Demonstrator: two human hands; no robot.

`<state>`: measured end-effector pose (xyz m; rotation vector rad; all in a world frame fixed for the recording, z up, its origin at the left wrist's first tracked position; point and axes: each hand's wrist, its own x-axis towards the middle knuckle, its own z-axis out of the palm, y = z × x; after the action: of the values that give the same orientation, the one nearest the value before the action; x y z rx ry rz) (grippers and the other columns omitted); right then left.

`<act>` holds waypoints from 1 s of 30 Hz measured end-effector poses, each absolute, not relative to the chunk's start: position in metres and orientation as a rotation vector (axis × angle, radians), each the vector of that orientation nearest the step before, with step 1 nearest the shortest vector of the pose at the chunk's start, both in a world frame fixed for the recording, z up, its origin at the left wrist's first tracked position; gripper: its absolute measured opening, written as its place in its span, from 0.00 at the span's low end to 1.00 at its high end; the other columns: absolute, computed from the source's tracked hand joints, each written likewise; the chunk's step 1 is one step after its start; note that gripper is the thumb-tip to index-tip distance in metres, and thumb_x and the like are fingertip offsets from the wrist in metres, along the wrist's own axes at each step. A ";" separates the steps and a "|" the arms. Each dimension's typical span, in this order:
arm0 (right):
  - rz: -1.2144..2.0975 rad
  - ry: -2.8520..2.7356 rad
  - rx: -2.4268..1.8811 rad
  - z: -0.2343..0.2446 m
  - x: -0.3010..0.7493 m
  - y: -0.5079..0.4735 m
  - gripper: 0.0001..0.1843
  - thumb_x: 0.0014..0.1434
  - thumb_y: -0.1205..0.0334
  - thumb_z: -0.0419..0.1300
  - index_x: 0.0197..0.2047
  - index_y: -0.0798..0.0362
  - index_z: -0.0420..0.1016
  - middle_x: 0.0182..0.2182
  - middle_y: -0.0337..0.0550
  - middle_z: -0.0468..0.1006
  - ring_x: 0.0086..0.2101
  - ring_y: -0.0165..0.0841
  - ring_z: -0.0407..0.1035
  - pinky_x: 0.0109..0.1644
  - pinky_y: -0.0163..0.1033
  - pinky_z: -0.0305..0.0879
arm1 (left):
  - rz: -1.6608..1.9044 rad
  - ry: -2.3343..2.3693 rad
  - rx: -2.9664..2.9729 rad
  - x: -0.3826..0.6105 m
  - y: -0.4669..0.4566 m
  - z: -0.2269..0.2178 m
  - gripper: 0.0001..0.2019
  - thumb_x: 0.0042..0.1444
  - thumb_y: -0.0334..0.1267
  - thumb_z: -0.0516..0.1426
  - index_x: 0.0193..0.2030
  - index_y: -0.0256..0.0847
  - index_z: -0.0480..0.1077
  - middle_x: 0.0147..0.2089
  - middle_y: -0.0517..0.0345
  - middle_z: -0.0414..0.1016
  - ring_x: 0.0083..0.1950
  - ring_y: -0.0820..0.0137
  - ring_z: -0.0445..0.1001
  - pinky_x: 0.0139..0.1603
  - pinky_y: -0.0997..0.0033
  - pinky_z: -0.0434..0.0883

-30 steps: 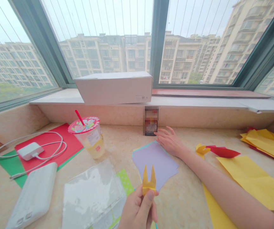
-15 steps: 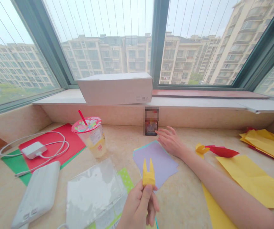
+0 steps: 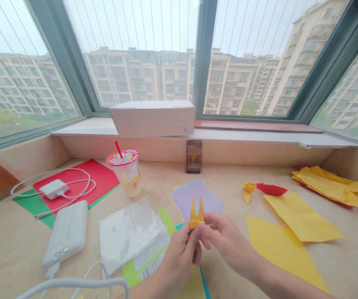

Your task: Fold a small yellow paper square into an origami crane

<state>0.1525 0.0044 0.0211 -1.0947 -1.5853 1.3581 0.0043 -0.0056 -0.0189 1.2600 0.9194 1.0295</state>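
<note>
A small folded yellow paper figure [image 3: 197, 214] with two upright points sits between both my hands. My left hand [image 3: 179, 257] pinches its base from below. My right hand [image 3: 227, 243] meets it from the right, fingertips closed on its lower edge. Just behind the figure lies a stack of lilac paper sheets [image 3: 196, 198] on the stone counter [image 3: 260, 270].
A lidded drink cup with a red straw [image 3: 126, 172], a white charger with its cable [image 3: 54, 188] on red and green sheets, a white power bank [image 3: 68, 232], a clear plastic sleeve [image 3: 127, 232], yellow sheets [image 3: 294, 220], small folded pieces [image 3: 261, 189], a white box [image 3: 154, 117] on the sill.
My right hand has left the lilac paper stack and come back to the yellow figure, gripping it alongside my left hand. The view has pulled back a little.
</note>
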 end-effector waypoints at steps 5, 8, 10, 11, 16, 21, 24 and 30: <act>1.322 -1.427 -1.151 0.017 0.161 -0.019 0.19 0.61 0.46 0.61 0.32 0.53 0.79 0.21 0.34 0.68 0.24 0.29 0.62 0.35 0.37 0.62 | 0.898 0.876 1.401 0.007 -0.019 -0.014 0.24 0.64 0.58 0.50 0.37 0.38 0.73 0.21 0.60 0.69 0.19 0.76 0.63 0.21 0.78 0.62; 1.329 -1.401 -1.128 0.012 0.168 -0.028 0.18 0.61 0.48 0.63 0.28 0.52 0.76 0.25 0.37 0.71 0.25 0.29 0.64 0.36 0.38 0.64 | 0.789 0.848 1.412 0.009 -0.025 -0.013 0.26 0.64 0.60 0.49 0.37 0.38 0.74 0.26 0.55 0.75 0.18 0.77 0.65 0.20 0.79 0.62; 1.379 -1.350 -1.081 0.007 0.171 -0.034 0.17 0.61 0.48 0.62 0.28 0.52 0.74 0.28 0.38 0.73 0.23 0.28 0.65 0.32 0.38 0.64 | 0.736 0.840 1.408 0.009 -0.029 -0.014 0.28 0.63 0.62 0.48 0.36 0.38 0.73 0.27 0.54 0.76 0.17 0.78 0.66 0.18 0.80 0.60; 1.404 -1.326 -1.057 0.004 0.171 -0.036 0.17 0.61 0.48 0.62 0.27 0.51 0.72 0.30 0.38 0.73 0.22 0.28 0.65 0.30 0.37 0.64 | 0.720 0.841 1.410 0.010 -0.030 -0.015 0.28 0.63 0.63 0.47 0.35 0.38 0.73 0.27 0.54 0.76 0.17 0.78 0.66 0.17 0.80 0.59; 1.369 -1.369 -1.100 -0.003 0.172 -0.042 0.18 0.60 0.47 0.62 0.26 0.49 0.67 0.26 0.39 0.73 0.24 0.33 0.69 0.31 0.39 0.67 | 0.694 0.817 1.375 0.010 -0.035 -0.021 0.32 0.59 0.68 0.46 0.33 0.39 0.71 0.20 0.58 0.70 0.16 0.78 0.63 0.17 0.82 0.58; 1.280 -1.441 -1.147 0.003 0.173 -0.042 0.17 0.61 0.45 0.61 0.31 0.48 0.75 0.27 0.40 0.75 0.29 0.34 0.69 0.38 0.39 0.67 | 0.696 0.882 1.356 0.011 -0.038 -0.020 0.32 0.59 0.69 0.46 0.32 0.40 0.73 0.15 0.60 0.65 0.15 0.77 0.62 0.18 0.80 0.59; 1.317 -1.433 -1.153 0.005 0.174 -0.042 0.17 0.60 0.45 0.62 0.30 0.49 0.78 0.25 0.40 0.75 0.29 0.34 0.68 0.37 0.39 0.67 | 0.708 0.904 1.376 0.010 -0.039 -0.018 0.31 0.61 0.66 0.46 0.32 0.40 0.75 0.16 0.58 0.68 0.15 0.75 0.64 0.18 0.79 0.59; 1.438 -1.326 -1.108 0.010 0.170 -0.046 0.19 0.57 0.45 0.66 0.25 0.50 0.76 0.26 0.42 0.77 0.29 0.35 0.73 0.38 0.40 0.70 | 0.800 0.744 1.671 0.002 -0.033 -0.017 0.33 0.65 0.61 0.44 0.25 0.37 0.74 0.19 0.54 0.69 0.20 0.74 0.67 0.21 0.78 0.61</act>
<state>0.1700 -0.0457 0.0101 -1.1080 -1.3257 1.4381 0.0017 -0.0331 -0.0172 1.6710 0.7441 0.8002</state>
